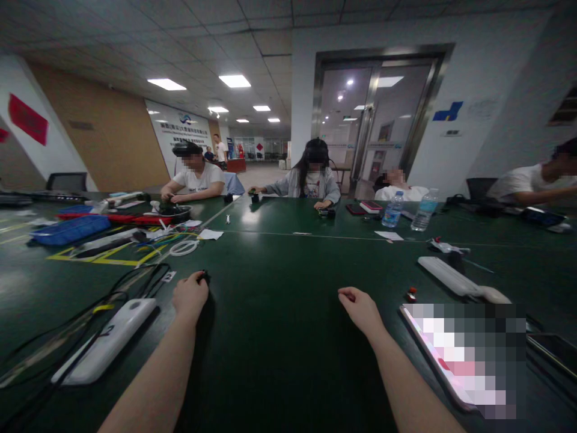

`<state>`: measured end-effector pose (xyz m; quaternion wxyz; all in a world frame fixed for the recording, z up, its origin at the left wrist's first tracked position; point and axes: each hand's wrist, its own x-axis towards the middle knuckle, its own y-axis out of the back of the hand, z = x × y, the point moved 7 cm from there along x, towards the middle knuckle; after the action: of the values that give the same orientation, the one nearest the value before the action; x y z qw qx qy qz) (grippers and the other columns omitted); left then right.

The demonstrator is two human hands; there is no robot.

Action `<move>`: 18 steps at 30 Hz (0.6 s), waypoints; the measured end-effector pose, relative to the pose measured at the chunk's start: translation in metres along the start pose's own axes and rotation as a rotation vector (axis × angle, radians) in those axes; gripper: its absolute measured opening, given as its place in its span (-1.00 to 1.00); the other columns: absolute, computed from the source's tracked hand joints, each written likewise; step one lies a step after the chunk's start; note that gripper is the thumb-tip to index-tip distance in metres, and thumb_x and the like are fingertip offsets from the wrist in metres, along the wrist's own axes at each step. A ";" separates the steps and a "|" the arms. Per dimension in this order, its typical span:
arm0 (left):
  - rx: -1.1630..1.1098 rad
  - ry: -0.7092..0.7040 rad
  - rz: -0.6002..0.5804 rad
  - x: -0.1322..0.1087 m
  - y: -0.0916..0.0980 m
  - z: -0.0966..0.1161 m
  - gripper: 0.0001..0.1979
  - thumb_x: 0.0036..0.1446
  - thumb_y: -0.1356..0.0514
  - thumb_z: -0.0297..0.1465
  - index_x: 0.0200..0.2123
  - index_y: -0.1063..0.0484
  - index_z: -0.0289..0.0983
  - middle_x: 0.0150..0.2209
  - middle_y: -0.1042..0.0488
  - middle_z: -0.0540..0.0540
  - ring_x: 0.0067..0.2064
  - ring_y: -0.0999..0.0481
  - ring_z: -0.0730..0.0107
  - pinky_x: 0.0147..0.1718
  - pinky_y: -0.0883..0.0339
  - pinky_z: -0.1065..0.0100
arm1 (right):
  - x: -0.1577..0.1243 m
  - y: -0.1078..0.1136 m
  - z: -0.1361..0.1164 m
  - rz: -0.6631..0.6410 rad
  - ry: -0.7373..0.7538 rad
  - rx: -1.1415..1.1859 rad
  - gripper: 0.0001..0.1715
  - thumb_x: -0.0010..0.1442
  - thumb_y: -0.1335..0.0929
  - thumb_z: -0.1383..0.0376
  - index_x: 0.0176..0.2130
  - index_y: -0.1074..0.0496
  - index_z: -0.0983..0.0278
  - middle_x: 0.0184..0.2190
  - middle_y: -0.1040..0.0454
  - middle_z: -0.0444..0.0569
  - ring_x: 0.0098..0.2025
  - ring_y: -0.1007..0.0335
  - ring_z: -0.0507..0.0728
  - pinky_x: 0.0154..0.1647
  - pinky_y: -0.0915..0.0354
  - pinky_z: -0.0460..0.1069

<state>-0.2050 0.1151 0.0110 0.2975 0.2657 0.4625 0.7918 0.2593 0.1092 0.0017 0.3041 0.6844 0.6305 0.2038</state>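
My left hand [190, 296] rests on the dark green table [279, 337], its fingers closed around a small black object [205, 275] that is mostly hidden. What kind of object it is does not show. Across from it, my right hand [362, 310] is held over the table with the fingers curled and pressed together. Nothing shows between those fingertips. Just left of my left forearm lies a white power bank [108, 343] marked 2, with black cables [130, 287] by it. A small red-and-black item [411, 294] and a phone with its screen blurred [464, 361] lie right of my right hand.
A long white device [451, 276] lies at the right. Two water bottles [393, 209] stand farther back. At the left are a blue tray [72, 230], a coiled white cable [184, 248] and loose wires. Several people sit around the table, one person [313, 174] straight across.
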 end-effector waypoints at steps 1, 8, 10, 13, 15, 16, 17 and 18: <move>0.003 -0.002 -0.005 0.000 0.000 0.000 -0.57 0.10 0.01 -0.29 0.03 -0.38 -0.13 0.00 -0.37 -0.28 0.00 -0.38 -0.05 -0.13 -0.30 0.08 | 0.000 0.000 0.000 0.002 0.001 -0.005 -0.63 0.12 -0.25 0.22 -0.07 -0.41 0.24 -0.09 -0.47 -0.01 -0.06 -0.39 0.15 -0.11 -0.30 0.00; -0.007 -0.018 0.017 0.003 0.000 -0.001 -0.57 0.07 -0.03 -0.27 0.01 -0.40 -0.16 -0.02 -0.39 -0.28 -0.02 -0.39 -0.06 -0.14 -0.32 0.06 | 0.001 -0.001 0.002 0.018 0.003 0.011 -0.64 0.12 -0.25 0.21 -0.09 -0.43 0.24 -0.10 -0.47 0.00 -0.05 -0.38 0.17 -0.13 -0.30 0.01; -0.015 -0.023 0.024 0.003 -0.001 -0.001 -0.59 0.07 -0.03 -0.26 -0.01 -0.42 -0.16 -0.03 -0.40 -0.28 -0.03 -0.40 -0.05 -0.16 -0.33 0.06 | 0.002 -0.001 0.004 0.022 0.007 0.027 -0.65 0.11 -0.26 0.21 -0.10 -0.43 0.23 -0.11 -0.47 -0.01 -0.06 -0.38 0.18 -0.12 -0.30 0.02; -0.023 -0.033 0.030 0.003 -0.002 -0.001 -0.60 0.09 -0.02 -0.27 -0.02 -0.42 -0.16 -0.04 -0.40 -0.27 -0.05 -0.41 -0.03 -0.16 -0.33 0.07 | 0.004 -0.002 0.007 0.020 0.011 0.047 -0.65 0.10 -0.28 0.22 -0.11 -0.43 0.22 -0.13 -0.48 -0.01 -0.08 -0.39 0.17 -0.11 -0.30 0.04; -0.026 -0.033 0.043 0.004 -0.002 -0.002 -0.59 0.10 -0.02 -0.28 0.01 -0.39 -0.18 -0.04 -0.41 -0.29 -0.05 -0.41 -0.03 -0.16 -0.32 0.06 | 0.005 -0.002 0.007 0.019 0.010 0.056 -0.65 0.10 -0.28 0.23 -0.11 -0.43 0.23 -0.14 -0.48 -0.02 -0.09 -0.40 0.17 -0.12 -0.30 0.04; -0.027 -0.027 0.054 0.004 -0.002 -0.002 -0.57 0.10 -0.02 -0.28 0.04 -0.36 -0.21 -0.04 -0.40 -0.30 -0.04 -0.41 -0.04 -0.15 -0.32 0.06 | 0.005 -0.002 0.007 0.021 0.012 0.059 -0.65 0.09 -0.28 0.24 -0.11 -0.43 0.23 -0.15 -0.49 -0.02 -0.10 -0.40 0.17 -0.12 -0.30 0.04; -0.029 -0.018 0.066 0.004 -0.002 -0.003 -0.55 0.10 -0.03 -0.28 0.06 -0.33 -0.26 -0.04 -0.40 -0.32 -0.04 -0.41 -0.04 -0.14 -0.31 0.06 | 0.005 -0.002 0.007 0.024 0.015 0.061 -0.66 0.09 -0.29 0.24 -0.11 -0.44 0.24 -0.15 -0.49 -0.02 -0.10 -0.41 0.17 -0.11 -0.30 0.04; -0.030 -0.010 0.075 0.005 -0.002 -0.004 -0.53 0.10 -0.03 -0.29 0.07 -0.31 -0.31 -0.04 -0.40 -0.34 -0.03 -0.40 -0.04 -0.13 -0.31 0.07 | 0.004 -0.001 0.006 0.029 0.019 0.062 -0.66 0.09 -0.29 0.24 -0.12 -0.44 0.24 -0.15 -0.49 -0.01 -0.10 -0.41 0.17 -0.11 -0.30 0.04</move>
<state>-0.2105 0.1171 0.0088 0.2738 0.2823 0.4390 0.8078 0.2628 0.1127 -0.0042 0.2738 0.7007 0.6294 0.1948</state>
